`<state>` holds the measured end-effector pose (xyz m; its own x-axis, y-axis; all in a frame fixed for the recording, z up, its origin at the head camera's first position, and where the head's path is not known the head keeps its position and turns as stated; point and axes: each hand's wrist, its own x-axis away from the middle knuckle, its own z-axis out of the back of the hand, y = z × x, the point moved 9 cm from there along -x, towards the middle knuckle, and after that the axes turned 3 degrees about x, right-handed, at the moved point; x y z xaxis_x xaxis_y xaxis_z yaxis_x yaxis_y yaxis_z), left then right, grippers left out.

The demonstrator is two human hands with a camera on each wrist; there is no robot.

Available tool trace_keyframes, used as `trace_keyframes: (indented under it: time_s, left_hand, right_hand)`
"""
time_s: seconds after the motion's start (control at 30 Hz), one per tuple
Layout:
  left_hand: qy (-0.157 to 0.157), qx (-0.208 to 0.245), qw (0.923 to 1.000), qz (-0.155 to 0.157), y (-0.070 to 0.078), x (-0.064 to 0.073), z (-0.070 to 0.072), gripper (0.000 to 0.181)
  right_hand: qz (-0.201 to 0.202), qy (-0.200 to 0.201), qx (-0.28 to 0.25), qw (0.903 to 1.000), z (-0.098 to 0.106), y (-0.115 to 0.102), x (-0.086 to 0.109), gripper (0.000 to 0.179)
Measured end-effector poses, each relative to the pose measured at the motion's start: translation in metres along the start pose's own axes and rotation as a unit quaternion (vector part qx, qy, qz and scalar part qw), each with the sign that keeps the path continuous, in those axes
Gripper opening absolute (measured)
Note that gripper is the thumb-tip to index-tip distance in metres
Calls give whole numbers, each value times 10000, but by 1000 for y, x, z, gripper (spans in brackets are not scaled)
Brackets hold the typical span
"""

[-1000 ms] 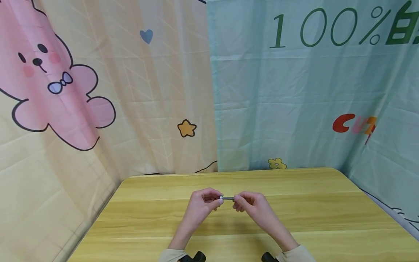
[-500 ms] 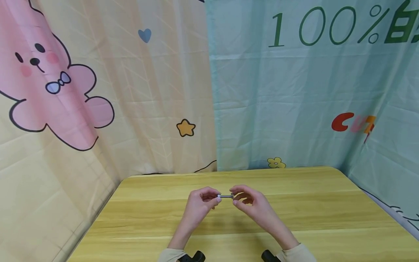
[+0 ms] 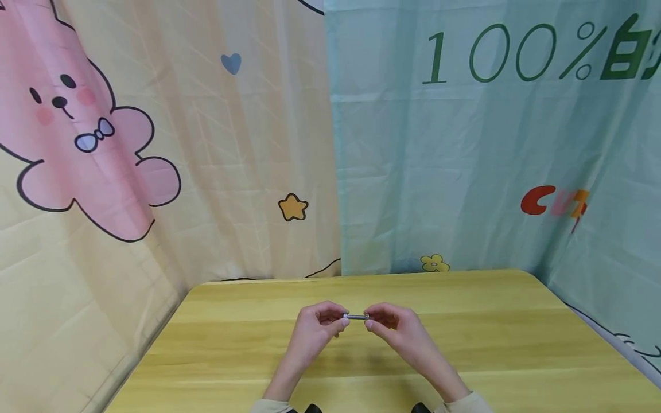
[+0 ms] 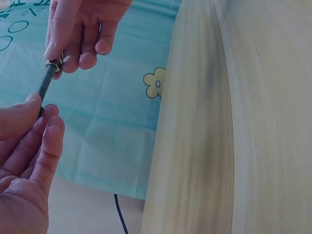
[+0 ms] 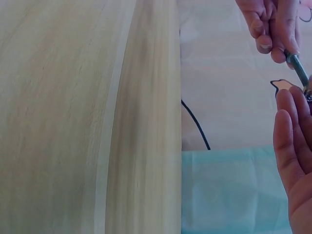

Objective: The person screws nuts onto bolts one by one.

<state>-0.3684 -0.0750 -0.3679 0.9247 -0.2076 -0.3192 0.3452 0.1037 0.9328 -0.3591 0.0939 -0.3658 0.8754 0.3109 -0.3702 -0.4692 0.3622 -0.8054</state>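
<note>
A threaded metal bolt (image 3: 356, 316) is held level above the table between both hands. My left hand (image 3: 315, 330) pinches its left end between thumb and fingertips, which hide most of that end. At the bolt's other end is a metal nut (image 4: 57, 63), seen in the left wrist view. My right hand (image 3: 401, 328) pinches the nut between thumb and index finger, its other fingers loosely bent. In the right wrist view the bolt (image 5: 299, 69) runs between the two hands at the upper right, with the nut partly cut off by the frame edge.
The wood-grain table (image 3: 248, 355) spreads beneath both hands. Printed cloth stands behind it, with a cream curtain (image 3: 248, 143) on the left and a blue-green curtain (image 3: 413, 172) on the right. A dark cord-like line (image 4: 120, 214) shows below the cloth in the left wrist view.
Half a second ago the right thumb and index finger were spread apart around the nut; they have closed on it again. The left hand keeps its pinch. The head view has tilted slightly.
</note>
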Motion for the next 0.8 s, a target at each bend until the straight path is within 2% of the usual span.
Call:
trace_keyframes:
  time_s: [0.1,0.33,0.4,0.53,0.67,0.8]
  left_hand:
    - [3,3,10000,-6,1,2,0,12]
    - [-9,-61,9999,-89,1,1,-2,10]
    - [3,-118,9999,-101,1,0,-2,10]
    - [16,-172,9998,-93,1,0,-2,10]
    - [63,-156,9998,-62,0,0,-1,8]
    - [58,-90,9999,-42,0,1,0,8]
  right_hand:
    - [-143,45,-85,9999,-1,2,1,23]
    - [-617,282,138,9976,0,10,2,31]
    - [-646,311,128,9973,1,10,1,32]
    - [-357,253,69,9990,1,5,1,24]
    - [31,133,-42,9999,0,-2,1,28]
    - [175,120,-48,9998,-1,-5,0,25]
